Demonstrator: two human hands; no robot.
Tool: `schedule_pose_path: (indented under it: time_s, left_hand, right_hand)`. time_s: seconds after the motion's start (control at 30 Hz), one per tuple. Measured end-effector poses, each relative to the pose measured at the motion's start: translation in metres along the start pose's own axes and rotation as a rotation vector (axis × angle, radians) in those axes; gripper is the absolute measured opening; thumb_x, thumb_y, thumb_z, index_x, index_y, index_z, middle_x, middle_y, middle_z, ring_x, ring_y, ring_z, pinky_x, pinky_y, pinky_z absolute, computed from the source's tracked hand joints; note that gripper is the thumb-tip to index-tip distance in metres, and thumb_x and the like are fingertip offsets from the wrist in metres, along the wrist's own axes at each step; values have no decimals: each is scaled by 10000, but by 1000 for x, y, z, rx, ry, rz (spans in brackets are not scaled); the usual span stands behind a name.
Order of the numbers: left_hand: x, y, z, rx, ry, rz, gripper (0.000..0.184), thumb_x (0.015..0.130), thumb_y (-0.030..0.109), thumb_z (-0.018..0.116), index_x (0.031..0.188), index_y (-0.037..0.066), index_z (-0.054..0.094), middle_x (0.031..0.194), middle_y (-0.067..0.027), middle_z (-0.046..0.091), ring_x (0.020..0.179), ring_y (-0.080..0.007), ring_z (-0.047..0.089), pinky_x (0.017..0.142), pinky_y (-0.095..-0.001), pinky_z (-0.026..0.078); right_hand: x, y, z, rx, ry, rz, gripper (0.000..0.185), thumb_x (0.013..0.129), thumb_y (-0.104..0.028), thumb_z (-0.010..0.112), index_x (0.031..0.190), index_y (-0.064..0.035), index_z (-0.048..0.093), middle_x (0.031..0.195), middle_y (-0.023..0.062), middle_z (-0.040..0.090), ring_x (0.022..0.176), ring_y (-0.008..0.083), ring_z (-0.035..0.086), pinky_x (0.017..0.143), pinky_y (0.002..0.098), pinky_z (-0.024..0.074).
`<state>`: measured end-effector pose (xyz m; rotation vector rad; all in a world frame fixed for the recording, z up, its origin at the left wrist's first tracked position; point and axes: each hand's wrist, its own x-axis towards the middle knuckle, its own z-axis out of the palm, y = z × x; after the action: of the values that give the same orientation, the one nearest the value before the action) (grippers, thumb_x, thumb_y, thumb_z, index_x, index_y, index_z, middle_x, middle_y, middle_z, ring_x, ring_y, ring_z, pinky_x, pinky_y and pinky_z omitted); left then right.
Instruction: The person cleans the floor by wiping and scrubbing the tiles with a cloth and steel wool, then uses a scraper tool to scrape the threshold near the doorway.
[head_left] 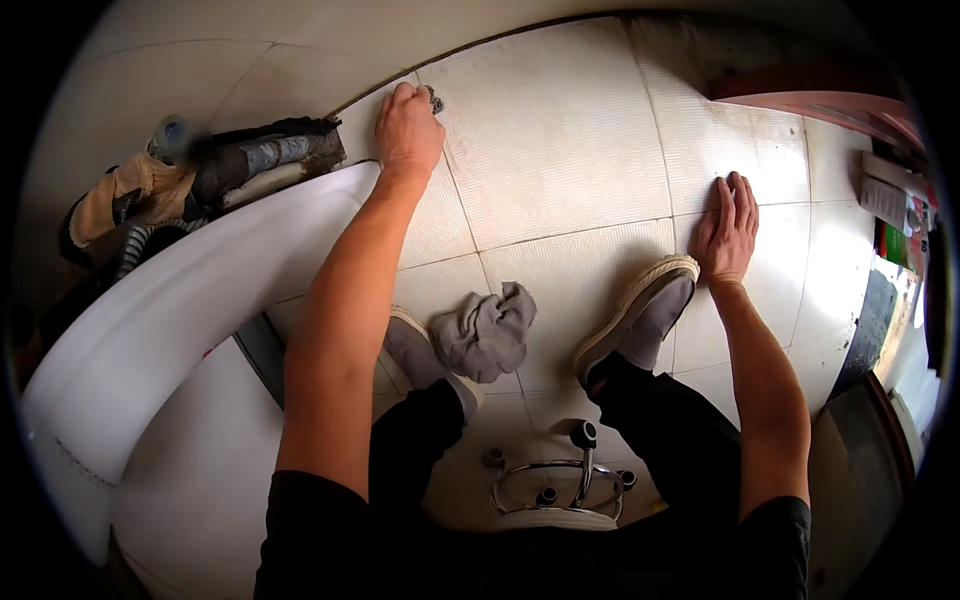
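My left hand [410,130] is closed around a dark grey scourer [435,100], of which only a bit shows at its right side. It presses on the floor tiles near the base of the wall. My right hand [730,225] lies on the tiled floor [560,150] beside my right shoe, its fingers stretched forward and nothing in it. A crumpled grey cloth [486,332] rests on the floor between my two shoes.
A white curved basin [200,260] stands at the left, with wrapped pipes [250,160] behind it. A wheeled stool base [555,480] is beneath me. Reddish wooden furniture [820,105] and boxes [890,195] are at the right.
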<state>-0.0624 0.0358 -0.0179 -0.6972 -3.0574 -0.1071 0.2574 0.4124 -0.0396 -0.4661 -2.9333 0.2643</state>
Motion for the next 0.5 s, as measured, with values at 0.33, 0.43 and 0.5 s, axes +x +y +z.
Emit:
schedule_pose_path:
  time_s: [0.33,0.43,0.5]
  left_hand:
    - [-151,30,-12,-48,-54,102,339,871,-9,674,1203,-39,731,1074,-117,663,1025,-325,646,905,-426,556]
    - [-118,19,-4,-2,38,133,341,853,-51,640,1179,-37,741,1074,-114,668,1029,-328,647,911,-423,560]
    - [-70,12,-2,66,59,84,328,873,-17,652,1190,-14,736,1103,-123,686,1050,-336,651,919,-428,562]
  right_hand:
    - [6,-2,2,27,21,-15,561,962,-148,550,1517,-72,516,1600,169,485,1524,373,400,1282,506,286]
    - [4,-1,1,14,14,-12,558,962,-143,554,1514,-76,521,1596,166,489,1524,367,402,1280,504,290]
    - [4,-3,2,-1,12,-7,557,962,-141,555,1514,-79,521,1596,164,488,1524,362,404,1279,505,292]
